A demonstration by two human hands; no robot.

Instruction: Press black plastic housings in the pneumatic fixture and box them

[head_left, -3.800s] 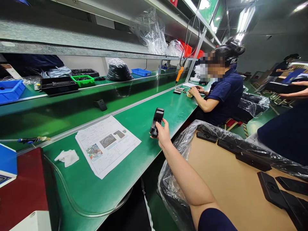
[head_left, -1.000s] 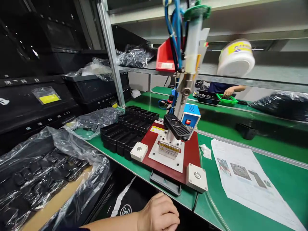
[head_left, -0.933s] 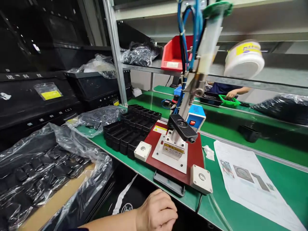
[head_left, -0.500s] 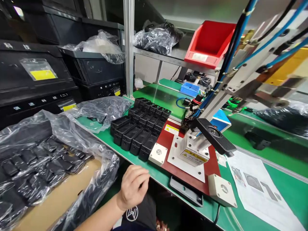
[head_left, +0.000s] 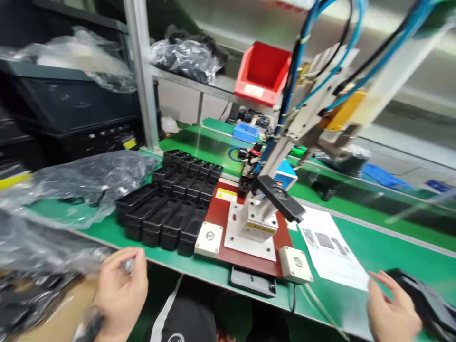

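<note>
My left hand is over the bench's front left edge, its fingers curled. A small greyish, shiny bit shows between thumb and fingers, too blurred to name. Beside it lies clear plastic sheeting. At the lower right, my right hand has thumb and forefinger apart, with nothing visible between them. Just right of it is a black plastic part; contact is unclear. Rows of open black plastic cases stand between my hands, left of a press fixture on a red-brown base.
Two boxes with round buttons flank the press. A black pedal-shaped piece is on its fixture. A shallow black tray lies at the front edge. Printed paper lies right. A red bin is on the shelf.
The view has swung right. Earlier, one hand was in front of the black cases; now two hands show, wide apart, one by the plastic sheeting and one at the lower right.
</note>
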